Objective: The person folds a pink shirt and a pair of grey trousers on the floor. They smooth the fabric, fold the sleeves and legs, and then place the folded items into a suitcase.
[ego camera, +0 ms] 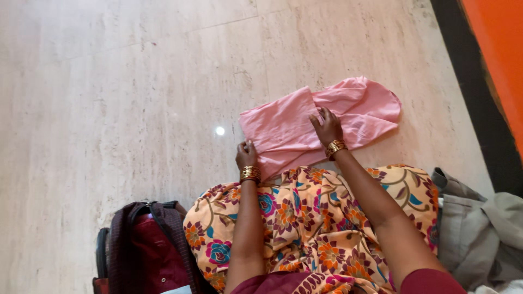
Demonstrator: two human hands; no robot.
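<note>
The maroon bag (144,247) and grey cloth (479,234) are cut off by the frame's edge.

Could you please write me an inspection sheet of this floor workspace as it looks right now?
Surface: pale veined stone floor with thin tile joints and one bright light reflection.
Job's things: pink folded cloth garment lying flat on the floor in front of the person's lap.
Clutter: open maroon checked fabric bag at the person's left; grey crumpled garments at the right.
Grippers: left hand, with gold bangles, rests on the garment's near left edge; right hand lies flat, fingers spread, on its middle. Neither grips anything.
Cables: nothing seen.
Surroundings: floral patterned orange and cream cloth over the lap; black strip and orange surface at the upper right.
</note>
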